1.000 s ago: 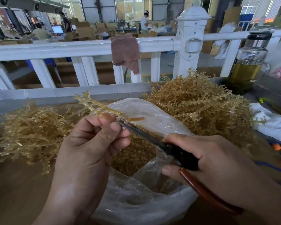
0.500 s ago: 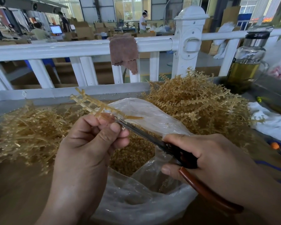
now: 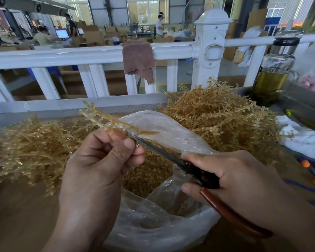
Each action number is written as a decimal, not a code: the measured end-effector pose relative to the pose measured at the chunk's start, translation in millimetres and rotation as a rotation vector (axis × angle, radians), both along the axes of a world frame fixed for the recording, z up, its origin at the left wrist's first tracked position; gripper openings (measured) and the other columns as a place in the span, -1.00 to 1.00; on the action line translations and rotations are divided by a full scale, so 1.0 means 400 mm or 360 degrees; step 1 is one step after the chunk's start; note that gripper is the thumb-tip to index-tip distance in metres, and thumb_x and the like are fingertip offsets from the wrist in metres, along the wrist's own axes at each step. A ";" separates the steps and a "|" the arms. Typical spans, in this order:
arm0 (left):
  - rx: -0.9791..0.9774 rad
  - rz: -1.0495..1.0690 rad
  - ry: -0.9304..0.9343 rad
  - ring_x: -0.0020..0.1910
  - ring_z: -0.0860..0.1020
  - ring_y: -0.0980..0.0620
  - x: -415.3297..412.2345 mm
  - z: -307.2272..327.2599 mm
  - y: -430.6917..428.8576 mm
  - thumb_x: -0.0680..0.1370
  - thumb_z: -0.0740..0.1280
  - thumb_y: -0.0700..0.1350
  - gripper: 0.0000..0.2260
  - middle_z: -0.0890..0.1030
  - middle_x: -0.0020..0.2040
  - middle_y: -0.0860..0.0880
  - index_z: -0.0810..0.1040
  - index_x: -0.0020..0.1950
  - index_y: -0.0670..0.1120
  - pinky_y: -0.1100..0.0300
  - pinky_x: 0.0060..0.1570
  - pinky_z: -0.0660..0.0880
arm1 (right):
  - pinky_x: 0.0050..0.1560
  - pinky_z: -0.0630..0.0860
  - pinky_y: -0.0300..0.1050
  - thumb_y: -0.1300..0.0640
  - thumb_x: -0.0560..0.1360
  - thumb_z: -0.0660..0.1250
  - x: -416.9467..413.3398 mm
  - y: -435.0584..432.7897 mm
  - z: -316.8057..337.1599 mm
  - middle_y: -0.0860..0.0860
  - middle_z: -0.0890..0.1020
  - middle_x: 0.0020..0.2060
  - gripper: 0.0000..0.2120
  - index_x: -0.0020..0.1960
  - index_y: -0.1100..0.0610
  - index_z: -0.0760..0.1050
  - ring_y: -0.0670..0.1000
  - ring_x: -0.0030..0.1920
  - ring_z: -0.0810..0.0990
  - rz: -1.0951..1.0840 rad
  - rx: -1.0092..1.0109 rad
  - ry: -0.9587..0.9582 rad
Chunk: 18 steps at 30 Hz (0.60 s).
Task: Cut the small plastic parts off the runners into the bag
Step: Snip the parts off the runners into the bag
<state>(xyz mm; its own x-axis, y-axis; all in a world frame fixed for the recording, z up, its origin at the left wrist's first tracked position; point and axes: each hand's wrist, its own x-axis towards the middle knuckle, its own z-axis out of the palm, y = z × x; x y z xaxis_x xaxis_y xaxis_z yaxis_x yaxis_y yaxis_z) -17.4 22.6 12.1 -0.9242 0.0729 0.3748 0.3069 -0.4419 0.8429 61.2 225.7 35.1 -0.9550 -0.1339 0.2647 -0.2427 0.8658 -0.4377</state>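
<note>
My left hand [image 3: 98, 160] pinches an amber plastic runner [image 3: 105, 119] between thumb and fingers, above the open mouth of a clear plastic bag [image 3: 153, 224]. The bag holds a heap of small cut parts [image 3: 149, 173]. My right hand [image 3: 231, 177] grips scissors [image 3: 171, 157] with red-brown handles. The blade tips sit at the runner, right beside my left fingertips, and a tiny part clings there.
A tall pile of runners [image 3: 222, 117] rises behind the bag on the right, and a flatter pile of runners [image 3: 31, 148] lies on the left. A white railing [image 3: 80, 55] with a brown cloth [image 3: 138, 60] runs behind. A glass bottle [image 3: 275, 70] and white cloth [image 3: 305, 137] sit far right.
The runner has shifted slightly left and up in my left hand, and the scissor tips stay at its stem. Both hands stay over the bag.
</note>
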 end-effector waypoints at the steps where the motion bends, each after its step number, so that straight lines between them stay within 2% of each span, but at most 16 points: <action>1: 0.0000 -0.0001 -0.0006 -0.27 0.68 0.05 -0.001 -0.001 -0.001 0.36 0.44 -0.19 -0.85 0.62 -0.28 0.06 0.62 -0.32 0.07 0.27 -0.24 0.61 | -0.12 0.55 -0.23 -0.42 0.37 0.17 0.001 0.000 -0.001 -0.21 0.68 -0.14 -0.38 0.36 -0.23 0.19 -0.23 -0.14 0.63 -0.0003 -0.0001 0.0006; 4: 0.0013 -0.0019 -0.0034 -0.27 0.68 0.02 -0.004 -0.001 -0.004 0.29 0.50 -0.12 -0.89 0.62 -0.26 0.01 0.60 -0.30 0.04 0.26 -0.24 0.61 | -0.14 0.56 -0.21 -0.42 0.37 0.16 0.000 -0.001 -0.002 -0.20 0.68 -0.14 -0.39 0.35 -0.24 0.20 -0.21 -0.14 0.63 -0.0010 0.0019 0.0009; 12: -0.0032 -0.0003 -0.0013 -0.28 0.68 0.00 -0.008 -0.005 -0.005 0.28 0.52 -0.10 -0.88 0.62 -0.26 -0.03 0.61 -0.27 0.04 0.25 -0.26 0.61 | -0.13 0.60 -0.14 -0.45 0.36 0.14 -0.002 -0.001 -0.001 -0.20 0.68 -0.10 -0.42 0.31 -0.24 0.30 -0.19 -0.09 0.64 -0.0008 0.0000 -0.0048; 18: -0.0021 -0.0010 0.0000 -0.29 0.68 0.00 -0.008 -0.005 -0.007 0.29 0.50 -0.13 -0.87 0.61 -0.27 0.00 0.60 -0.28 0.07 0.26 -0.27 0.60 | -0.15 0.57 -0.20 -0.42 0.38 0.15 -0.001 -0.001 0.002 -0.20 0.69 -0.14 -0.43 0.31 -0.20 0.35 -0.22 -0.13 0.64 -0.0005 0.0025 -0.0044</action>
<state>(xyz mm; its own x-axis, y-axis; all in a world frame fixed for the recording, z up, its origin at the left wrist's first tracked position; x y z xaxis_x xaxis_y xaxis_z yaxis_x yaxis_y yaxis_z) -20.4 19.9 10.0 -0.9237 0.0835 0.3740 0.3045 -0.4326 0.8486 60.7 225.3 35.8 -0.9624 -0.1346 0.2359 -0.2276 0.8734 -0.4304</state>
